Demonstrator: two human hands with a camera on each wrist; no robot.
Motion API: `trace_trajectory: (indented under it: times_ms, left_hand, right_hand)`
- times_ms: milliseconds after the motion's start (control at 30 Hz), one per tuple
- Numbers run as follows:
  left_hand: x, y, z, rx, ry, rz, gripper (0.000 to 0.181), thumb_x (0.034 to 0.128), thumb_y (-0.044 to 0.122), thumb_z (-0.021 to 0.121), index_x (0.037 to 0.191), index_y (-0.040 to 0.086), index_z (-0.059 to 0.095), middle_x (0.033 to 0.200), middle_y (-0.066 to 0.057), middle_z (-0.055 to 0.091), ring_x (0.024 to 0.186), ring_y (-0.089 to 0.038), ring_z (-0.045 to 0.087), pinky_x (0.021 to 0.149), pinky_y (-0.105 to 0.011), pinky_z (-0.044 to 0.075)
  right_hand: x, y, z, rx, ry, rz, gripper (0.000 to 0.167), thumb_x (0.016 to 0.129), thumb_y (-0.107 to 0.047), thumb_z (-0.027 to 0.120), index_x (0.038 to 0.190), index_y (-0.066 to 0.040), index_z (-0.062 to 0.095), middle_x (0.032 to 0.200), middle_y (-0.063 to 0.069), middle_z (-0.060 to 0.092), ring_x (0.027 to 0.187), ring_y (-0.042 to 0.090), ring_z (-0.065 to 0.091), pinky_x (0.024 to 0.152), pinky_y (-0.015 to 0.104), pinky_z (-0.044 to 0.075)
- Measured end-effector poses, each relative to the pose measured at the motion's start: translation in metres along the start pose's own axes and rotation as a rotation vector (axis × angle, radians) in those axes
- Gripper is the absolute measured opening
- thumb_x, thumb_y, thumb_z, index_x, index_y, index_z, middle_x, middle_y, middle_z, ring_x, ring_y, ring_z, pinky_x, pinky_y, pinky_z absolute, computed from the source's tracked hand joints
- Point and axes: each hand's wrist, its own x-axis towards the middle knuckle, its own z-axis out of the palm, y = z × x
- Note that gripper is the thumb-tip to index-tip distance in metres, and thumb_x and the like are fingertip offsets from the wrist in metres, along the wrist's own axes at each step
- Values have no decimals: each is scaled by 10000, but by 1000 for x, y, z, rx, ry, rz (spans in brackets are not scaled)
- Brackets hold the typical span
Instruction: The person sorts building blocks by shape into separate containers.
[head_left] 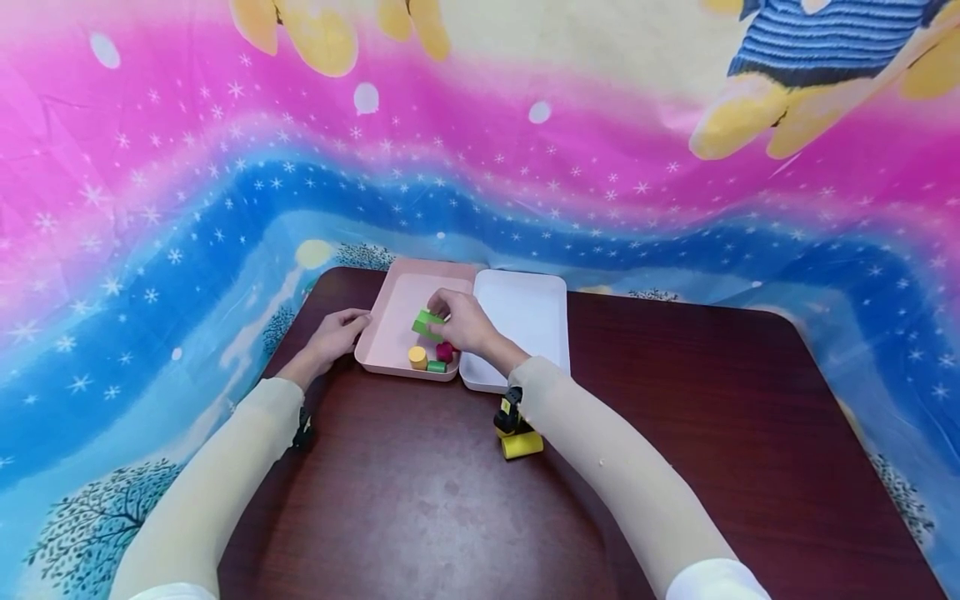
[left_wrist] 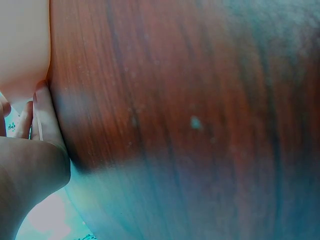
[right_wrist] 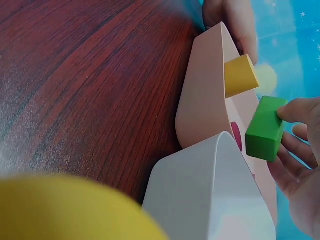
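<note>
My right hand [head_left: 467, 321] pinches a green rectangular block [right_wrist: 267, 127] between thumb and fingers, above the pink tray [head_left: 386, 325]. Below it, near the tray's front right corner, a yellow cylinder [head_left: 417, 358], a small green block [head_left: 437, 367] and a dark red block [head_left: 445, 352] lie in the tray. My left hand [head_left: 335, 335] is at the tray's left side. In the left wrist view, its fairly straight fingers [left_wrist: 47, 115] touch the tray's outer wall [left_wrist: 25, 40].
A white tray [head_left: 551, 333] stands directly right of the pink one. Under my right wrist shows a yellow rounded piece [head_left: 522, 445]; whether it rests on the table cannot be told. The brown table [head_left: 420, 467] borders a patterned cloth [head_left: 600, 208] behind.
</note>
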Motion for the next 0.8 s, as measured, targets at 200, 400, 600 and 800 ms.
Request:
trace_trajectory:
  times_ms: [200, 400, 600, 800]
  left_hand:
    - [0, -1, 1, 1, -8, -1, 551, 1139, 383, 488, 1587, 62, 476, 1502, -213, 534, 1266, -334, 620, 883, -305, 601]
    - [0, 0, 1, 0, -3, -4, 550, 1138, 382, 490, 1587, 64, 478, 1490, -205, 547, 1224, -302, 639, 852, -283, 599]
    - [-1, 1, 1, 9, -1, 2, 568, 1133, 401, 494, 1591, 66, 474, 1493, -205, 549, 1214, -303, 644, 838, -267, 595]
    - [1, -1, -1, 5, -2, -3, 582, 1129, 416, 501, 1595, 68, 469, 1505, -205, 540, 1253, -324, 627, 861, -274, 594]
  right_hand:
    - [-2, -3, -5, 13, -17, -18, 323, 974, -148, 777, 1233, 18, 677, 1133, 132, 723, 1011, 208, 678, 913, 320, 567]
    - [-4, -10, -11, 32, -9, -50, 296, 967, -134, 785, 1208, 4, 681, 1114, 143, 726, 992, 199, 676, 898, 319, 568]
    - [-8, -17, -18, 50, -15, -79, 293, 962, -135, 789, 1195, 9, 685, 1084, 129, 727, 974, 194, 686, 874, 301, 571]
    - [-17, -24, -26, 65, -15, -95, 238, 961, -128, 790, 1160, -53, 684, 1085, 132, 730, 958, 169, 687, 861, 292, 576]
